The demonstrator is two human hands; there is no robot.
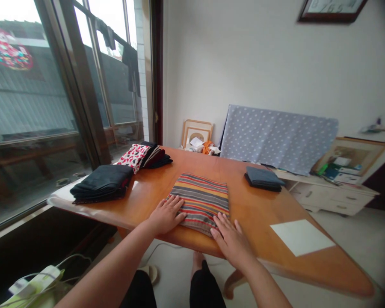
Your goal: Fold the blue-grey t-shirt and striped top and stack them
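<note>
A folded striped cloth (202,197) in red, grey and yellow lies flat near the front edge of the wooden table (244,231); its exact kind of garment does not show. On its left edge rests my left hand (168,215), fingers spread and palm down. My right hand (231,239) lies flat over the near right corner, fingers apart. Neither hand grips the cloth; both press or rest on top of it.
Dark folded clothes (102,183) are stacked at the table's left, beside a heart-patterned cloth (134,157) and more folded dark clothes (157,157). To the right are a small dark folded pile (263,177) and a white sheet (301,237). A power strip (35,286) sits lower left.
</note>
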